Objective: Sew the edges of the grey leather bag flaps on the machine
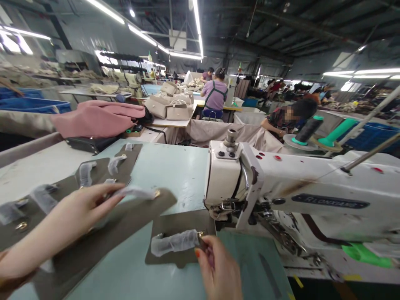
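Observation:
My left hand point(84, 204) is closed in a pinch at one end of a bag handle point(137, 192) wrapped in clear plastic. This handle ends in a gold fitting over a long grey-brown panel point(121, 221). On the right, a smaller grey-brown bag flap point(175, 223) lies on the light green table, beside the sewing machine head point(223, 179). Another wrapped handle point(175, 243) rests across that flap. My right hand point(218, 266) pinches its dark end next to the gold ring. Both hands' fingertips are partly hidden.
Several more panels with wrapped handles point(86, 173) overlap at the left. Behind them are pink cloth point(103, 116) and a black bag piece point(93, 145). Thread cones point(309, 130) stand above the machine. Finished beige bags point(178, 109) and seated co-workers point(215, 96) are farther back.

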Demonstrator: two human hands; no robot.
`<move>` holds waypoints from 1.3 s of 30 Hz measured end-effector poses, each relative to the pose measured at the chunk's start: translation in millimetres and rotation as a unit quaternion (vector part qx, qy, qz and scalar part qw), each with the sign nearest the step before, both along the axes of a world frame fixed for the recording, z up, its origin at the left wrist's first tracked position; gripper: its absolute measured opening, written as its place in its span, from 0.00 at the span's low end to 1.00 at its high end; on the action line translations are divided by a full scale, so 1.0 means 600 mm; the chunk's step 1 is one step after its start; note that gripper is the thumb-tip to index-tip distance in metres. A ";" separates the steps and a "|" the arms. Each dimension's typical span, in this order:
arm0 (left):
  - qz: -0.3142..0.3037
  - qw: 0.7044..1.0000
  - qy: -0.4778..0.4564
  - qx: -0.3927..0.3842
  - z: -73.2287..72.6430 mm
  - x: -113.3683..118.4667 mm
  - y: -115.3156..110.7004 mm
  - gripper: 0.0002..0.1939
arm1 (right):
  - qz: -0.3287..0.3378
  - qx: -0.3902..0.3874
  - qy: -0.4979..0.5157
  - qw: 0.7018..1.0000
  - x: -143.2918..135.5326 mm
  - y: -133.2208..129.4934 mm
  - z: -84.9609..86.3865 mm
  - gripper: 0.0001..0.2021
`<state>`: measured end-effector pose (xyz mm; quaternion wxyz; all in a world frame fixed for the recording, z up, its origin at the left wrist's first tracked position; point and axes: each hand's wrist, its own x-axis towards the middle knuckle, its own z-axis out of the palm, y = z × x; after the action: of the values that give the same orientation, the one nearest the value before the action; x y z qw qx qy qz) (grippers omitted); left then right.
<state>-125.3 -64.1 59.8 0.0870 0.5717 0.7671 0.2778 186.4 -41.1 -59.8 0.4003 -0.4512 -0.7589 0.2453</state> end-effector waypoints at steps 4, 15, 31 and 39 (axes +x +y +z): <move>-0.141 0.936 -0.234 0.220 0.044 0.099 0.095 0.33 | -0.071 -0.045 0.115 0.990 0.053 -0.023 -0.034 0.20; -0.209 0.975 0.021 0.071 -0.295 0.235 -0.088 0.30 | -0.022 -0.137 0.092 0.986 0.077 0.034 -0.023 0.16; -0.344 0.902 0.259 0.037 -0.162 0.203 0.084 0.29 | -0.010 -0.195 0.070 0.978 0.029 0.039 -0.014 0.22; -0.344 0.907 0.233 0.073 -0.162 0.202 0.096 0.30 | 0.001 -0.220 0.098 0.971 0.026 0.051 0.000 0.22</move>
<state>-4.3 -6.8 -37.7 -0.0459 0.8531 0.4992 0.1444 202.1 -10.6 -59.9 0.3635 -0.5013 -0.6440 0.4493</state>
